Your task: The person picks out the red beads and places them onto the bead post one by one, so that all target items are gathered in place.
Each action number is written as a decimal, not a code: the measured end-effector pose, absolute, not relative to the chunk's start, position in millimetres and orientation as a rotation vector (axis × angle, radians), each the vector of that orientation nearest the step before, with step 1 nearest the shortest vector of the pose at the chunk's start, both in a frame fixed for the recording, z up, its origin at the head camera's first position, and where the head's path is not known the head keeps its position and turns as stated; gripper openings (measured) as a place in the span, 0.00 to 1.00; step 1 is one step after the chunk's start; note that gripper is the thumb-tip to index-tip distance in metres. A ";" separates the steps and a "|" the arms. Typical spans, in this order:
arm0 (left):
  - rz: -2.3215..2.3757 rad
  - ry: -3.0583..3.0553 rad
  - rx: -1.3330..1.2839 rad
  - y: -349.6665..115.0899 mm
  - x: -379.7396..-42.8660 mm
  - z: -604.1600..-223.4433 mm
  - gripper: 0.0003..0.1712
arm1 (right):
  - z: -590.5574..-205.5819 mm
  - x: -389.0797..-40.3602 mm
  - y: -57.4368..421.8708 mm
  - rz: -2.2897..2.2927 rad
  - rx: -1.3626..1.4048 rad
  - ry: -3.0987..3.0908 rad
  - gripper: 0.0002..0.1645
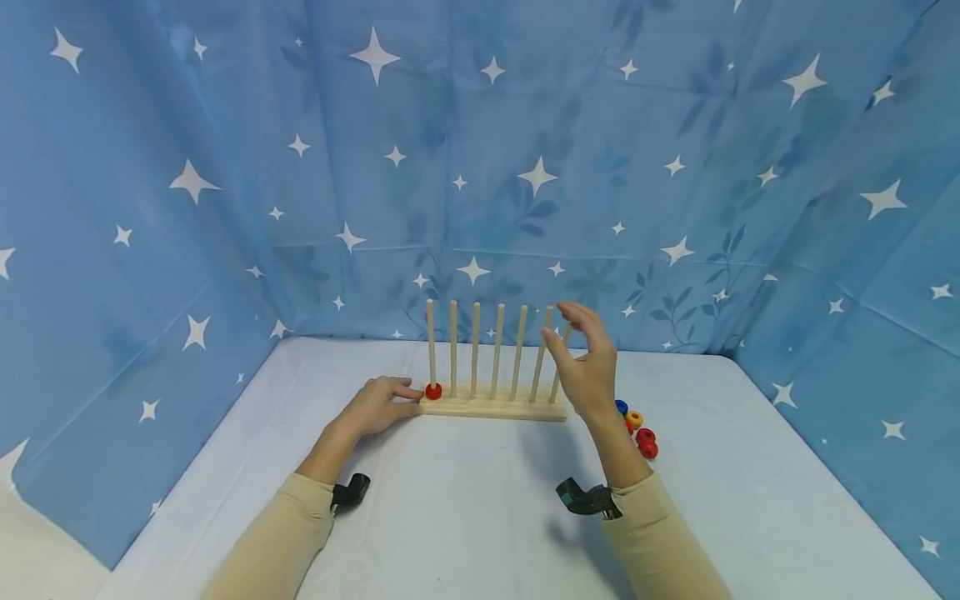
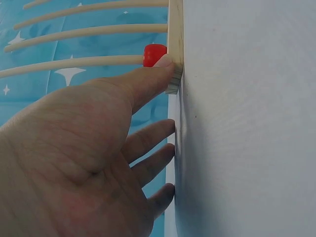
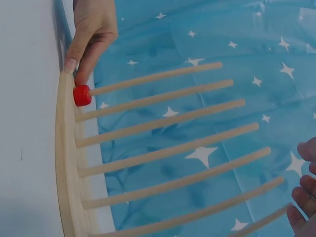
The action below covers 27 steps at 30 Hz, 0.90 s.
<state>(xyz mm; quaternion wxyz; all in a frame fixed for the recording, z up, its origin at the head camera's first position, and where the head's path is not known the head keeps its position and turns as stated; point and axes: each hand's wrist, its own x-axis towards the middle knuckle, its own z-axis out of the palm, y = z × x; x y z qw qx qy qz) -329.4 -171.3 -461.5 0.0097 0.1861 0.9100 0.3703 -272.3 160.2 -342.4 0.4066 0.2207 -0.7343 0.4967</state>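
Observation:
A wooden peg rack (image 1: 495, 409), a long base with several upright pegs, stands on the table. A red bead (image 1: 433, 392) sits low on its leftmost peg. My left hand (image 1: 378, 407) holds the left end of the base, thumb at the front and index finger behind, close to that bead (image 3: 82, 95). In the left wrist view the other fingers (image 2: 150, 143) stretch out straight behind the base. Up near the tops of the rightmost pegs, my right hand (image 1: 591, 375) is raised with thumb and fingers apart and nothing between them.
Loose beads lie on the white table (image 1: 465, 517) to the right of the rack, partly behind the right forearm: red beads (image 1: 647, 447), a yellow bead (image 1: 634, 418) and a blue bead (image 1: 622, 407). A blue star-patterned curtain (image 1: 480, 167) hangs behind and along both sides.

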 end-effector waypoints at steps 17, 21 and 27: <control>1.150 2.844 0.586 -170.6 -329.5 -461.9 0.18 | -355.0 -294.3 228.0 1.268 0.380 -1.999 0.25; 1.134 2.854 0.583 -171.1 -329.4 -461.9 0.18 | -362.8 -300.7 240.6 1.254 0.354 -2.041 0.26; 1.118 2.853 0.583 -172.3 -330.2 -462.2 0.18 | -368.1 -303.2 249.8 1.237 0.371 -2.105 0.25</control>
